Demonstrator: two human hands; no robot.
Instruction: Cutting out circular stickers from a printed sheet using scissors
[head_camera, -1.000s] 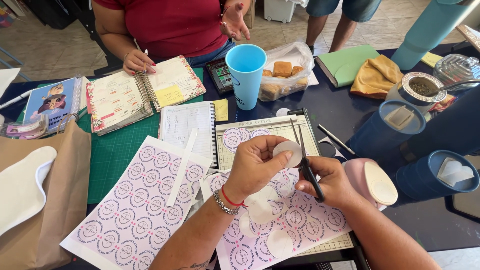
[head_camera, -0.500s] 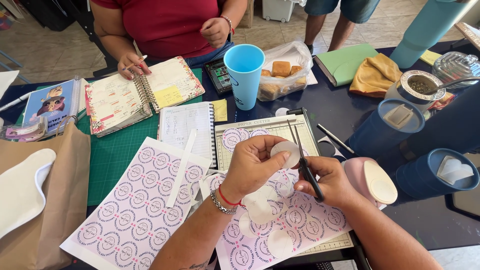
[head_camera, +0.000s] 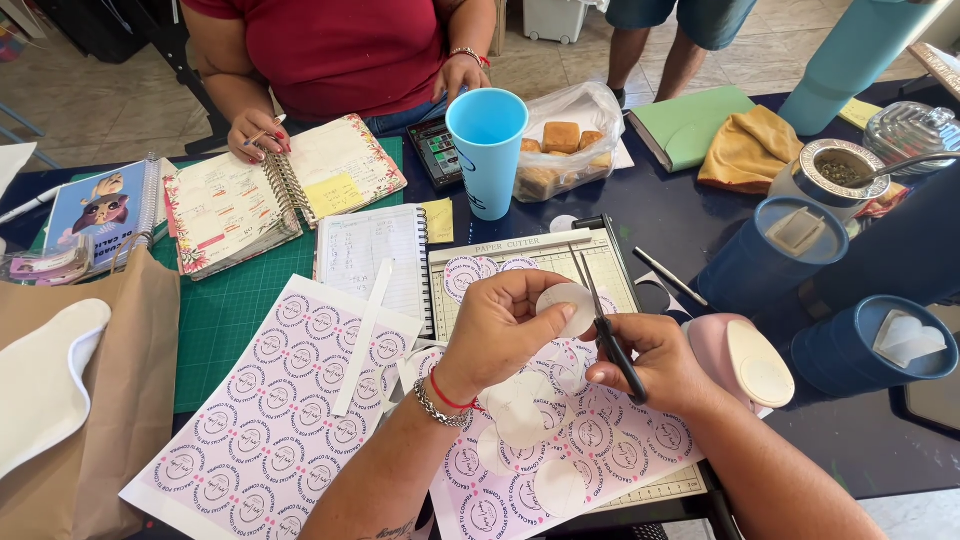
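Above the paper cutter (head_camera: 600, 255), the left hand (head_camera: 505, 330) pinches a round sticker (head_camera: 566, 308) between closed fingers. Beside it, the right hand (head_camera: 655, 360) grips black scissors (head_camera: 607, 325), blades meeting the sticker's edge. Below both lies a sticker sheet (head_camera: 590, 440) with cut-out holes.

White paper disc (head_camera: 566, 308) against black-handled scissors (head_camera: 610, 335). Pink sheet (head_camera: 275, 410) patterned with rows of white-and-mauve round labels. Dark green cutting mat (head_camera: 235, 310) gridded in pale lines. Sky-blue cup (head_camera: 487, 150). Floral-edged planner (head_camera: 280, 190), cream pages, yellow note. Navy tabletop (head_camera: 690, 220). Mustard cloth (head_camera: 750, 150) on light green folder (head_camera: 680, 120). Brown paper bag (head_camera: 120, 400).
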